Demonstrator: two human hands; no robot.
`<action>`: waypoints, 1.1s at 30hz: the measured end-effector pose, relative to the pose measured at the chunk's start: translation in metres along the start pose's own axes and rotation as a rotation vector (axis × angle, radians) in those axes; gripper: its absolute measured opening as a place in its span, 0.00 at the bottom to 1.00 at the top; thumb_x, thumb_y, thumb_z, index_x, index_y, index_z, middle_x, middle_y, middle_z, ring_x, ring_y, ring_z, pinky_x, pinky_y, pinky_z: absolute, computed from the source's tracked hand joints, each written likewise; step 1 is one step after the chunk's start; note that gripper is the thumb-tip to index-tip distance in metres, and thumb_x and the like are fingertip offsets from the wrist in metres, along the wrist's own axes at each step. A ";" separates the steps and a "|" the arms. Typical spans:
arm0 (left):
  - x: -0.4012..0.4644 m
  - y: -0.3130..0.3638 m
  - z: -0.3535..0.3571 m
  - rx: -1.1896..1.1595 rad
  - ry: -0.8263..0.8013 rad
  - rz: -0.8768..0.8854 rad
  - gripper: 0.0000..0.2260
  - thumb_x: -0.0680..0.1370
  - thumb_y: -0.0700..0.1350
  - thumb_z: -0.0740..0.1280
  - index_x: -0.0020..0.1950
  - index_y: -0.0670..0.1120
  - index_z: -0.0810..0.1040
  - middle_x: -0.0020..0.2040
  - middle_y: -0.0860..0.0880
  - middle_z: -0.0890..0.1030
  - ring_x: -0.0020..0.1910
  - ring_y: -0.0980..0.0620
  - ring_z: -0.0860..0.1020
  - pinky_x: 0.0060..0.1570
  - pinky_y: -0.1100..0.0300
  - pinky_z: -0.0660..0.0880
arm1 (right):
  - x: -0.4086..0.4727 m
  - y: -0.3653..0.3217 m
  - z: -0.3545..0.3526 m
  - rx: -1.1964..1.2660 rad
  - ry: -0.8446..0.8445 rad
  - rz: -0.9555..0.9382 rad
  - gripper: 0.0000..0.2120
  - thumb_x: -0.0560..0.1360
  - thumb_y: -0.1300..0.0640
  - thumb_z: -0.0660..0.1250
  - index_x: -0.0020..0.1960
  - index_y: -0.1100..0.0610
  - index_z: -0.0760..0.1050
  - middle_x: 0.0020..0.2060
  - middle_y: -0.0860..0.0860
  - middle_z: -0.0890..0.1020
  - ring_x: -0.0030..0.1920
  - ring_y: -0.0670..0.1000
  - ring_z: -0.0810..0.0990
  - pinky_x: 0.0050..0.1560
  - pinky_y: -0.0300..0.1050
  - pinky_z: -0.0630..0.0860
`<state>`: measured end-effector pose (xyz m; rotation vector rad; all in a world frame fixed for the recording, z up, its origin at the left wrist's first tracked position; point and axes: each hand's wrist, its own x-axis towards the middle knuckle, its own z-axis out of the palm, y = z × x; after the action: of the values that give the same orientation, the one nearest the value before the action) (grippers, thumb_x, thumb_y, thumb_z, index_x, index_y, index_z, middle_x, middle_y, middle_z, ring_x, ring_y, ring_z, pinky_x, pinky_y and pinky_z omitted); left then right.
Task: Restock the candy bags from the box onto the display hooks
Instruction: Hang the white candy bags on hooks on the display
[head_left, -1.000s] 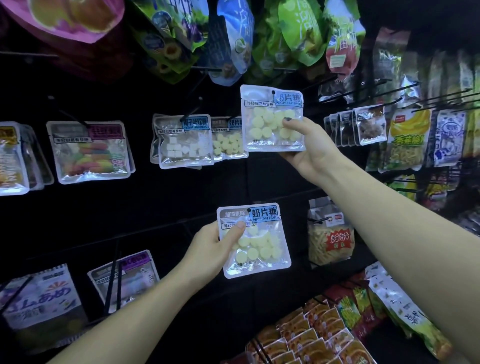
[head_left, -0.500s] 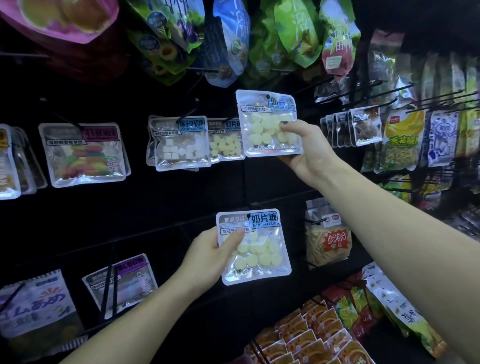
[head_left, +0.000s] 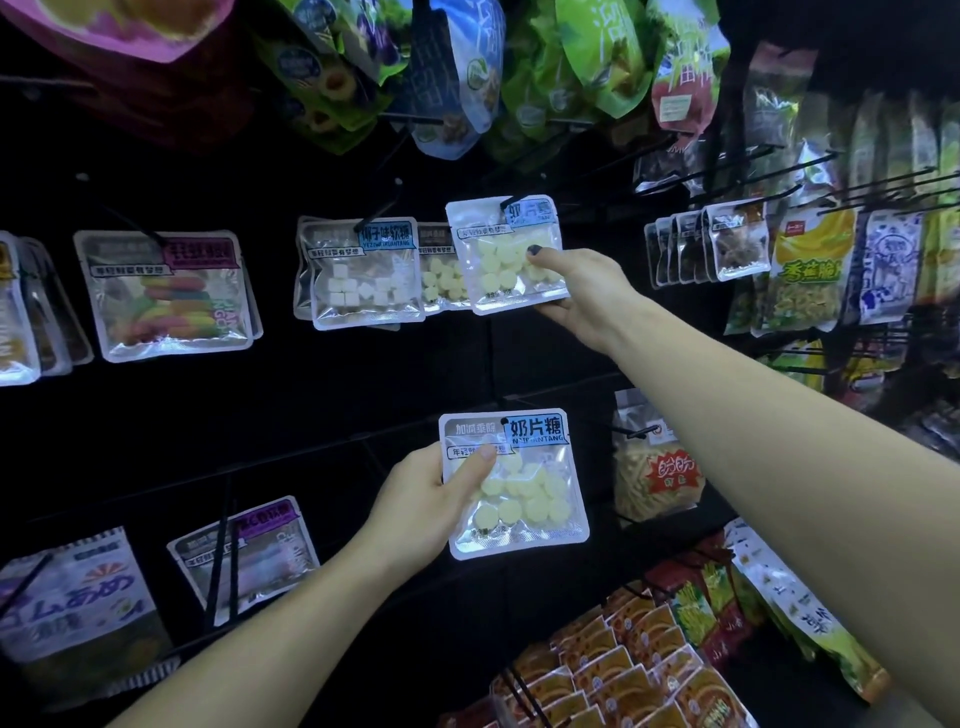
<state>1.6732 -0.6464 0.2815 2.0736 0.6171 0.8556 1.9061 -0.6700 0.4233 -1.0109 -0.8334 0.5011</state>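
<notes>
Two clear bags of pale round milk candies with blue labels are in view. My right hand (head_left: 582, 296) pinches the upper candy bag (head_left: 498, 254) by its lower right side, thumb on its front. A black display hook (head_left: 511, 202) passes through that bag's top hole. The bag hangs in front of a matching bag (head_left: 439, 275) on the same hook. Lower down, my left hand (head_left: 431, 493) holds the second candy bag (head_left: 519, 483) by its left edge, thumb across the label, away from the wall. The box is out of view.
On the dark wall, a bag of white cubes (head_left: 363, 275) and a bag of coloured gummies (head_left: 166, 296) hang to the left. Large snack pouches (head_left: 457, 67) hang above, packed hooks of snacks (head_left: 805, 260) fill the right, and orange packets (head_left: 623, 675) lie below.
My right hand has pushed the upper bag back onto the hook, toward the wall and the matching bag. The left hand with its bag has stayed about where it was.
</notes>
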 end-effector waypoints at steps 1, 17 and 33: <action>0.000 0.000 0.000 0.007 -0.002 0.004 0.12 0.85 0.58 0.62 0.56 0.58 0.85 0.46 0.59 0.87 0.42 0.62 0.84 0.48 0.60 0.77 | 0.004 0.003 0.003 -0.001 0.011 0.006 0.16 0.75 0.59 0.76 0.60 0.62 0.77 0.54 0.58 0.87 0.53 0.57 0.88 0.56 0.53 0.84; 0.000 -0.004 0.004 -0.049 -0.013 0.009 0.14 0.84 0.58 0.62 0.53 0.56 0.85 0.48 0.58 0.88 0.49 0.59 0.86 0.59 0.50 0.80 | 0.061 0.044 0.050 -0.027 0.062 0.085 0.13 0.76 0.58 0.76 0.54 0.61 0.75 0.52 0.57 0.85 0.49 0.55 0.87 0.47 0.48 0.86; 0.000 0.011 -0.003 -0.159 0.053 -0.042 0.13 0.86 0.53 0.62 0.58 0.50 0.85 0.49 0.55 0.89 0.49 0.57 0.87 0.48 0.65 0.78 | -0.085 0.043 -0.018 -0.380 -0.211 0.297 0.23 0.80 0.39 0.67 0.56 0.60 0.79 0.53 0.59 0.86 0.51 0.56 0.86 0.57 0.50 0.83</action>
<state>1.6722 -0.6507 0.2918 1.8943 0.5994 0.9082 1.8700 -0.7200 0.3490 -1.4619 -0.9951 0.7284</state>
